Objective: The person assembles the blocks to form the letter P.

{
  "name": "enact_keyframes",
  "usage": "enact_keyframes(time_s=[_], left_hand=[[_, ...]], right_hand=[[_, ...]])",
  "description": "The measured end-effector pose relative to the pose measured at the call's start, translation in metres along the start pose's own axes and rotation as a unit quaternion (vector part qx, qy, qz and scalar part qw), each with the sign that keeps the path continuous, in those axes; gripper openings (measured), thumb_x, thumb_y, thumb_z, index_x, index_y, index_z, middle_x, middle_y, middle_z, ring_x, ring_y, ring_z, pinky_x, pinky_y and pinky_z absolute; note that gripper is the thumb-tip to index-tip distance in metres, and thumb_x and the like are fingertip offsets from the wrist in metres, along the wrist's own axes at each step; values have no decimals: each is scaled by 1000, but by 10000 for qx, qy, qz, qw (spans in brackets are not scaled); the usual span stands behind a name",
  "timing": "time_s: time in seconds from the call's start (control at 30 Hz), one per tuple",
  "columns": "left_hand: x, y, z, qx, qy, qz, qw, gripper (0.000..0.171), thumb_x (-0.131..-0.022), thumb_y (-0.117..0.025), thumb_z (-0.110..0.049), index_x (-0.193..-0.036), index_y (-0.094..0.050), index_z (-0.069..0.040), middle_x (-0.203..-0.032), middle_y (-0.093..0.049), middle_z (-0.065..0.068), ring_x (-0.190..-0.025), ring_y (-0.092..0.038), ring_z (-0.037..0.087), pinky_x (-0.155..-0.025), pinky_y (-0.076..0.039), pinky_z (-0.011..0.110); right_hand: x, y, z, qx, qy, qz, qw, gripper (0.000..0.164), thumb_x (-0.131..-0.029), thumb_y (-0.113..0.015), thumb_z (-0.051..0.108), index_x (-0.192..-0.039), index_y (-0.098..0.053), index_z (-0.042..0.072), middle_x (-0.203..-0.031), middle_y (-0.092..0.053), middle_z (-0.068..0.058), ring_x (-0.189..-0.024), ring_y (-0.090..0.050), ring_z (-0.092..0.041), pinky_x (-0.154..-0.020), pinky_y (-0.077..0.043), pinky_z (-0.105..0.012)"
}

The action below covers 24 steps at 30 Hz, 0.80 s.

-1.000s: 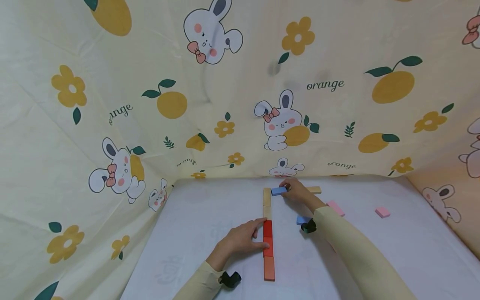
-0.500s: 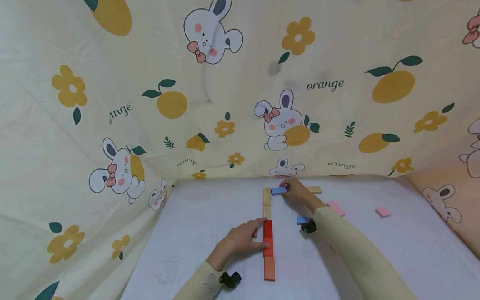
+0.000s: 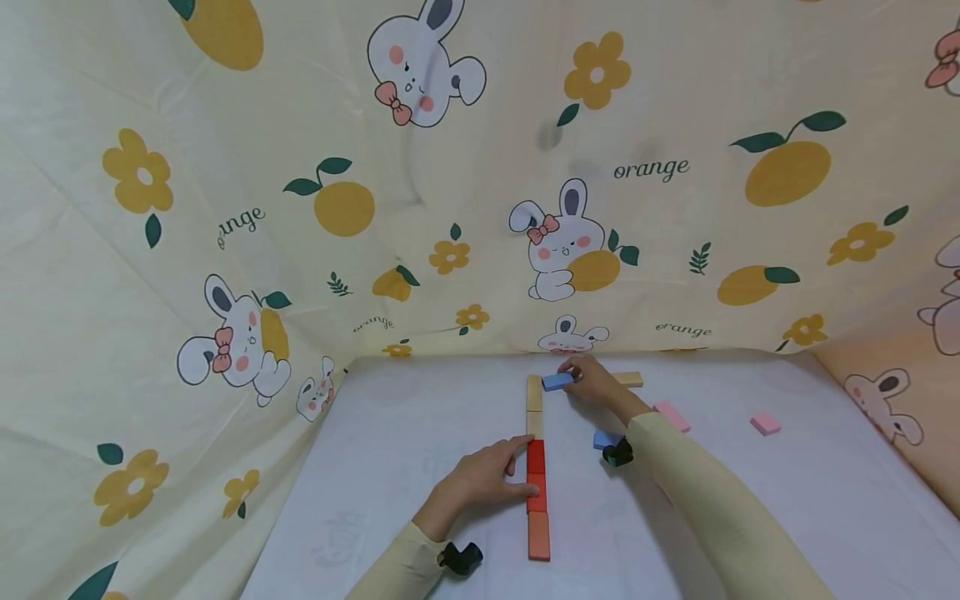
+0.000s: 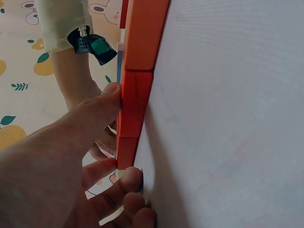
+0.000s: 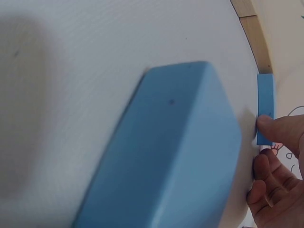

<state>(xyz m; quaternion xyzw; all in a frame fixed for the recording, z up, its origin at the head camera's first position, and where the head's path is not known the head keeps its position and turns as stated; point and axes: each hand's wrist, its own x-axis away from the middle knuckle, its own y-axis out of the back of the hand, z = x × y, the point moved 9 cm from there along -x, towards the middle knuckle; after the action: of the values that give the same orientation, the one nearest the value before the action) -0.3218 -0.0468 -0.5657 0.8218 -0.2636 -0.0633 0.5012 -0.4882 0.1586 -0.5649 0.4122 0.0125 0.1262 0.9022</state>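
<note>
Wrinkly bunny cloth (image 3: 435,208) hangs behind a white desk (image 3: 390,467). The left hand (image 3: 483,477) has a relaxed grip, touching a straight row of flat blocks (image 3: 536,458). Just beside the row's far end, a smooth blue block (image 3: 556,382) is pinched in the grip of the right hand (image 3: 594,386). Farthest right lies a pink block (image 3: 766,424).

The left hand (image 3: 480,477) is resting with thumb (image 3: 517,492) and index finger (image 3: 514,443) spread apart; the right hand (image 3: 597,387) is pinching farther forward.
</note>
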Motion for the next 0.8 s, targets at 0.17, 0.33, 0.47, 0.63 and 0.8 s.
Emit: enact_keyframes(time_s=[0.17,0.33,0.47,0.63,0.8], left_hand=[[0,0,0,8,12,7,10000,86,-90,-82,-58,-163,-46,-29,-91,-54,-7,-75,-46,4,-60,-36,26],[-2,0,2,14,-13,4,10000,86,-90,-81,-59,-163,-46,-28,-90,-54,-8,-75,-46,4,-59,-35,25],[-3,-1,3,35,-16,26,10000,87,-90,-81,-60,-163,-46,-29,-90,-53,-8,-75,-47,5,-59,-36,26],[-1,0,2,26,56,44,10000,88,-89,-82,-60,-163,-45,-29,-90,-54,-8,-76,-48,6,-60,-37,26],[-1,-1,3,-5,88,3,10000,88,-89,-82,-61,-163,-45,-31,-90,-53,-8,-76,-47,6,-60,-37,26]], right_hand=[[-2,0,-2,-16,-46,10,10000,39,-100,-73,8,-138,-64,7,-134,-55,-23,-117,-55,-36,-105,-50,-51],[1,7,-2,-112,48,-5,9999,49,-98,-77,10,-144,-60,5,-133,-59,-23,-114,-59,-37,-99,-54,-50],[7,24,-2,-83,354,-94,9993,40,-100,-74,9,-138,-65,1,-129,-61,-23,-112,-59,-37,-95,-54,-49],[17,46,-8,97,574,-186,9981,32,-103,-71,9,-133,-68,-1,-126,-63,-23,-109,-58,-36,-96,-50,-52],[30,65,-20,55,429,-201,9989,33,-102,-71,10,-133,-67,-3,-127,-64,-25,-111,-58,-38,-98,-50,-52]])
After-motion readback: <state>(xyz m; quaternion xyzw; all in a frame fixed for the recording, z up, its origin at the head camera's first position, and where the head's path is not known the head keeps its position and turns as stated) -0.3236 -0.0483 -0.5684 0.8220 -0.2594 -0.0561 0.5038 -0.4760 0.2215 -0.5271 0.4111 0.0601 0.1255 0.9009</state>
